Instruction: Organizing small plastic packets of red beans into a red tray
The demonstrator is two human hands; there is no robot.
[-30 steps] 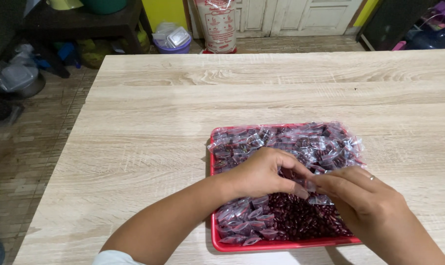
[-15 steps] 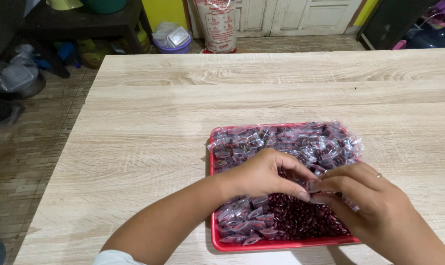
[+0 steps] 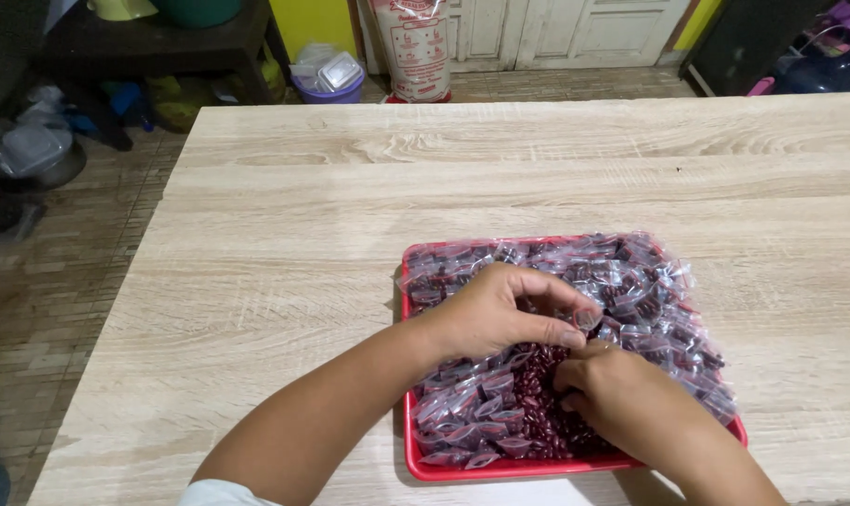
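Left hand (image 3: pixel 495 314) over the red tray (image 3: pixel 462 466) on the bench (image 3: pixel 275 262), fingers pinched on a small clear bag (image 3: pixel 589 320). Right hand (image 3: pixel 612 398) curled down in loose red beans (image 3: pixel 537 370); grip hidden.

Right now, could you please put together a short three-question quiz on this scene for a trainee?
1. True or false: the red tray sits on a wooden table.
2. What does the left hand pinch? A) a spoon B) a small clear bag C) a lid
3. What loose things does the right hand reach into?

Key: 1 true. 2 B. 3 the dark red beans in the tray.
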